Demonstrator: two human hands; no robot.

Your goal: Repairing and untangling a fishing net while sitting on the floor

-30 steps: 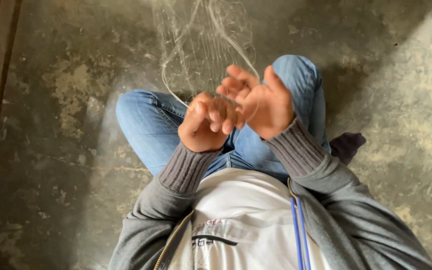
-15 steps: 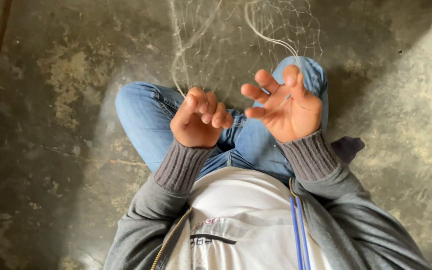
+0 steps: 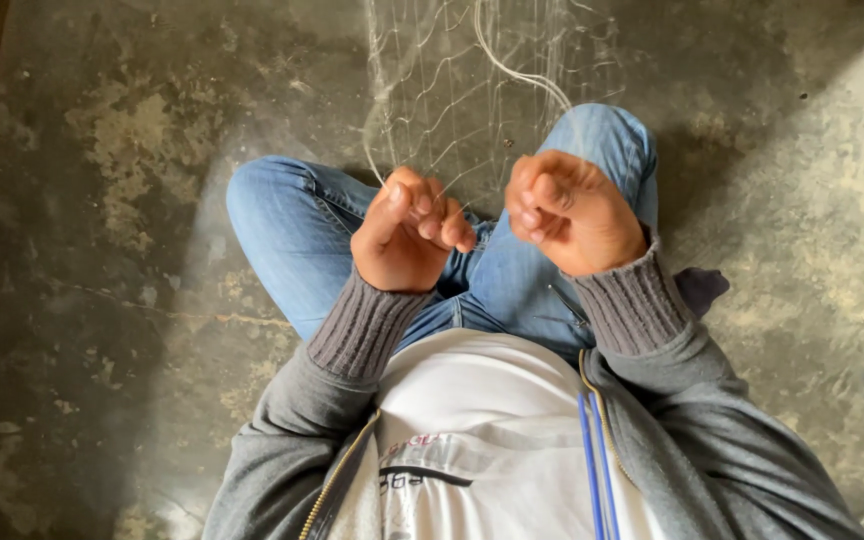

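Above the blue-jeaned knees [image 3: 592, 150], both hands work a pale mesh net [image 3: 452, 90] that hangs toward the concrete floor [image 3: 102, 200] beyond them. Left hand [image 3: 407, 240] is curled, thumb pressed to fingertips — pinching a thin strand of the net. Right hand [image 3: 577, 210] is closed in a loose fist just beside it; the strand it likely grips cannot be confirmed. Net judged light, limp and snag-prone — take hold at the thicker edge cord [image 3: 512, 70], not at single meshes.
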